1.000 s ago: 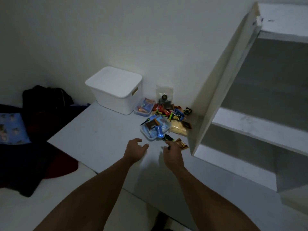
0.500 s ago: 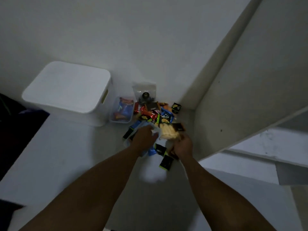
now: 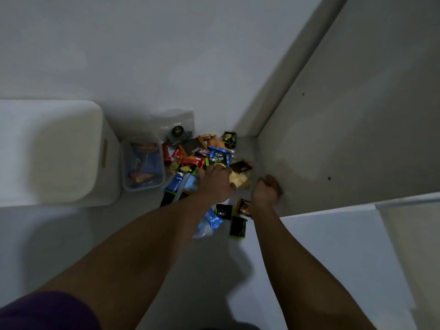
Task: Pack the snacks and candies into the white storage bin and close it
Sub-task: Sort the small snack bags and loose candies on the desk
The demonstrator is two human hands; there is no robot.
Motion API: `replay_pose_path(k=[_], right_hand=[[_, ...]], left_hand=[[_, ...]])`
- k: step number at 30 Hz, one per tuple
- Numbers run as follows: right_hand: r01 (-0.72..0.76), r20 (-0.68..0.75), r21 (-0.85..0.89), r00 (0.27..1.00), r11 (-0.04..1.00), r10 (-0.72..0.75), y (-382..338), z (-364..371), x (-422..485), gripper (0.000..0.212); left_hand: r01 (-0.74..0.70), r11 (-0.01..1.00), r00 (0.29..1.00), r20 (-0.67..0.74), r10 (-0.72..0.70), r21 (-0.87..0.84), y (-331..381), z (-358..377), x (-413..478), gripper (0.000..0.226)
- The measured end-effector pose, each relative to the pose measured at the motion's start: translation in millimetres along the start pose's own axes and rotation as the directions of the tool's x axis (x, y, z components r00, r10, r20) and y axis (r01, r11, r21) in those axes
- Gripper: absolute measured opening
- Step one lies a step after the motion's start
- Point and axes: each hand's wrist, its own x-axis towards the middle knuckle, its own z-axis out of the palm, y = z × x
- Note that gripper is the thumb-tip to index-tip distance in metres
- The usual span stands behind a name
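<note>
The white storage bin (image 3: pixel 59 151) stands at the left against the wall with its lid on. A pile of snack and candy packets (image 3: pixel 202 156) lies in the corner between the wall and a white side panel. My left hand (image 3: pixel 214 184) rests palm down on the pile, its fingers spread over a green Nextar packet (image 3: pixel 217 160) and a yellow bag (image 3: pixel 240 181). My right hand (image 3: pixel 266 189) is curled into a fist beside the panel, and nothing shows in it. A brown packet (image 3: pixel 244 207), black packets (image 3: pixel 238 226) and a blue packet (image 3: pixel 213 219) lie loose by my wrists.
A small clear tub (image 3: pixel 142 167) with several packets sits right beside the bin. A clear zip bag (image 3: pixel 176 129) leans on the wall behind the pile. The white shelf side panel (image 3: pixel 333 139) closes off the right. The table surface (image 3: pixel 71 234) extends toward me.
My head has moved closer over the corner. My left hand has slid further up the pile. My right hand has shifted right toward the panel and curled shut.
</note>
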Motion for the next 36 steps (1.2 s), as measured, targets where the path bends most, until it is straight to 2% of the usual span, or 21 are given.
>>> replay_pose_path(k=[1,3,8,11,13,15,19,22,24,26,32,34,36], right_hand=[[0.085,-0.093,0.02,0.992,0.996,-0.082,-2,3,-3,0.03],[0.176,-0.143,0.006,0.974,0.984,-0.174,-8,5,-15,0.03],[0.453,-0.057,0.01,0.89,0.892,-0.452,-20,0,-29,0.031],[0.535,0.023,0.048,0.843,0.843,-0.537,-38,-7,-51,0.037],[0.579,0.061,0.069,0.81,0.812,-0.583,-50,-15,-62,0.046],[0.607,0.117,0.073,0.782,0.791,-0.612,-61,-22,-68,0.049],[0.6,0.212,0.126,0.762,0.79,-0.612,-84,-37,-80,0.036],[0.554,0.261,0.205,0.764,0.807,-0.59,-95,-50,-93,0.034],[0.531,0.276,0.25,0.762,0.809,-0.586,-100,-57,-103,0.033],[0.508,0.293,0.265,0.767,0.819,-0.571,-104,-63,-111,0.034],[0.519,0.355,0.267,0.73,0.812,-0.583,-111,-83,-138,0.038],[0.566,0.36,0.236,0.704,0.79,-0.612,-111,-90,-149,0.042],[0.674,0.362,0.165,0.638,0.72,-0.68,-113,-100,-164,0.044]], left_hand=[[0.002,1.0,1.0,-0.011,-0.002,-0.018,0,-2,-1,0.048],[0.015,0.999,1.0,-0.021,-0.016,-0.046,1,-5,-5,0.047],[0.005,0.993,0.993,-0.112,-0.018,-0.121,1,-20,-16,0.057],[-0.102,0.965,0.982,-0.178,0.06,-0.24,3,-32,-24,0.062],[-0.115,0.927,0.973,-0.23,0.032,-0.357,6,-44,-29,0.054],[-0.1,0.844,0.96,-0.275,-0.057,-0.527,6,-60,-30,0.048],[-0.074,0.526,0.96,-0.202,-0.192,-0.847,7,-100,-39,0.049],[-0.09,0.344,0.958,-0.176,-0.227,-0.935,9,-125,-55,0.046],[-0.106,0.284,0.952,-0.179,-0.248,-0.953,9,-137,-68,0.029],[-0.141,0.281,0.947,-0.212,-0.242,-0.949,8,-146,-82,0.014],[-0.274,0.428,0.894,-0.392,-0.216,-0.861,9,-163,-130,0.018],[-0.309,0.482,0.874,-0.445,-0.197,-0.82,11,-166,-151,0.013],[-0.326,0.535,0.858,-0.482,-0.179,-0.779,14,-170,-172,0.011]])
